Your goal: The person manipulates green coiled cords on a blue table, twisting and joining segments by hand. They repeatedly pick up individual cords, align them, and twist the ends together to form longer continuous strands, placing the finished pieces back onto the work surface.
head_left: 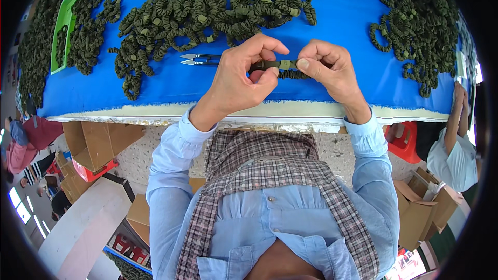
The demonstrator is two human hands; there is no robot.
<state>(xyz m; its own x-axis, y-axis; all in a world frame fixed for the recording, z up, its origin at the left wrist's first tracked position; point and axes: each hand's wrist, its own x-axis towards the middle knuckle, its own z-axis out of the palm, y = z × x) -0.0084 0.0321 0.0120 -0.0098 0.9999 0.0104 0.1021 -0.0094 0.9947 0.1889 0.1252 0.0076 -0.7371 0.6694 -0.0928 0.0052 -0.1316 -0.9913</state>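
Observation:
A dark olive-green scrunchie (pixel 294 74) with a small lighter green label on it is stretched sideways between my two hands, just above the blue cloth. My left hand (pixel 241 75) holds its left end, thumb and curled fingers about the band, the index finger reaching out above it. At the other end, my right hand (pixel 334 70) pinches the band beside the label between thumb and fingers. Thread snips (pixel 194 59) with silvery blades lie on the cloth by my left hand, their handles partly hidden behind it.
A large heap of similar scrunchies (pixel 207 13) lies just beyond my hands. More are piled at the right (pixel 420 26) and far left, near a green tray (pixel 62 28). Blue cloth (pixel 171 85) covers the table. Cardboard boxes (pixel 101 142) stand below; other people sit at both sides.

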